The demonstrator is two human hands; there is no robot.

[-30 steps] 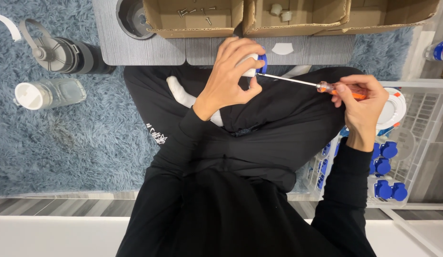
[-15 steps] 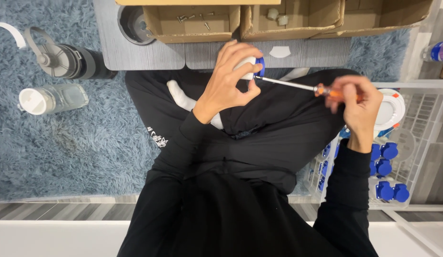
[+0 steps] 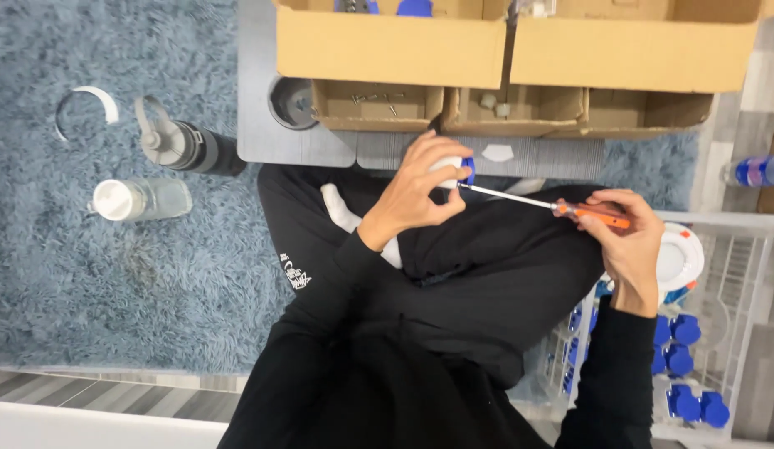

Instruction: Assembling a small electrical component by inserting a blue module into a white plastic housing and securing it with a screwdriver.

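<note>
Centre frame: left hand [image 3: 416,195] pinches small white-and-blue part [image 3: 463,170], likely light, rigid. Right hand [image 3: 632,241] grips orange-handled screwdriver [image 3: 541,202]; best held by handle.

Left hand [image 3: 416,195] raised over the lap, fingers [image 3: 443,170] curled and pinched closed around something small, wrist bent, black sleeve to the wrist, right hand [image 3: 628,241] out to the side, fingers wrapped tight in a grip, forearm angled down, black sleeve
</note>
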